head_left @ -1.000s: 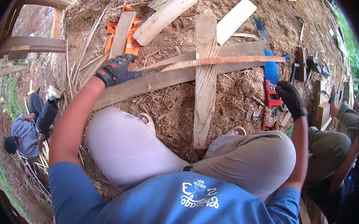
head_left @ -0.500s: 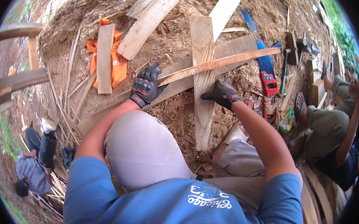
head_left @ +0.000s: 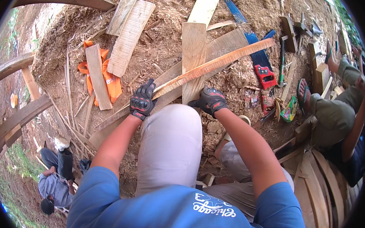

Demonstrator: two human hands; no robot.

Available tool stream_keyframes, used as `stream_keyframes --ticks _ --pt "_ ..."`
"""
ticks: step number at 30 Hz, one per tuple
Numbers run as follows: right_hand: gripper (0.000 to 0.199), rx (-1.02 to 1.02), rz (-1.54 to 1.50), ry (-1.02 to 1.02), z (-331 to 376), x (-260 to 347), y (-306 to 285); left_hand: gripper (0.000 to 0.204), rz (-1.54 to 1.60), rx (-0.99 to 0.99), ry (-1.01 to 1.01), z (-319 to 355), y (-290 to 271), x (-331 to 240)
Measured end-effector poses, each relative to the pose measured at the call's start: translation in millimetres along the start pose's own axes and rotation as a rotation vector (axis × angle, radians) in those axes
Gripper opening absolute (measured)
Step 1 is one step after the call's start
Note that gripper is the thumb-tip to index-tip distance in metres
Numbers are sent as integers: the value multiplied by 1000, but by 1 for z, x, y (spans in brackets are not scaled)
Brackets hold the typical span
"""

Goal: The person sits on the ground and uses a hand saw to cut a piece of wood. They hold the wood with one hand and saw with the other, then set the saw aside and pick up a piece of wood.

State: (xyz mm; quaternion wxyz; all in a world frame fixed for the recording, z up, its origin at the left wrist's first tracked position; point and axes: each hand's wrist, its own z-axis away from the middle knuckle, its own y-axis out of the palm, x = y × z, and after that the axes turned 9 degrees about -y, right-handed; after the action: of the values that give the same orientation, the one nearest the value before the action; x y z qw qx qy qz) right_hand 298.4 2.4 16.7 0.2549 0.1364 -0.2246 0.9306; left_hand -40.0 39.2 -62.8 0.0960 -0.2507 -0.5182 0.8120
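Observation:
My left hand [head_left: 143, 100], in a black glove with red trim, closes around the near-left end of a narrow, rough-edged wooden strip [head_left: 219, 64]. That strip slants up to the right, across a short wooden board [head_left: 194, 43]. My right hand [head_left: 210, 101], gloved alike, grips the board's right edge, its thumb toward my knee and its fingertips partly hidden. Beneath both pieces lies a long wide plank [head_left: 226, 45], running from lower left to upper right. My left knee [head_left: 173, 130] covers the board's near end.
A blue-bladed handsaw with a red handle [head_left: 265, 76] lies to the right, beside a hammer [head_left: 282, 61]. Orange cloth [head_left: 114, 84] lies under a short plank [head_left: 98, 76] on the left. Other people sit at right and lower left. Wood shavings [head_left: 170, 34] cover the ground.
My left knee has swung right and now covers the board's near end. Both hands remain at the strip and board. The whole view has shifted, bringing more curved timber in at left.

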Motion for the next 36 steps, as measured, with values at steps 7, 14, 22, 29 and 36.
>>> stream_keyframes --ticks 7,14,22,29,36 --pt "93 4 -127 23 -7 -2 4 78 -14 10 -13 -6 -11 -3" --pt "89 18 -152 16 -5 -5 5 72 14 -46 13 0 -1 6" --pt "97 -351 -165 41 31 -15 39 58 -102 -151 21 7 1 -1" --pt "65 -657 -272 205 55 -16 79 45 -34 -178 23 0 -4 -15" --pt "59 -615 -365 458 112 -79 116 51 16 -134 -62 -13 -17 -39"
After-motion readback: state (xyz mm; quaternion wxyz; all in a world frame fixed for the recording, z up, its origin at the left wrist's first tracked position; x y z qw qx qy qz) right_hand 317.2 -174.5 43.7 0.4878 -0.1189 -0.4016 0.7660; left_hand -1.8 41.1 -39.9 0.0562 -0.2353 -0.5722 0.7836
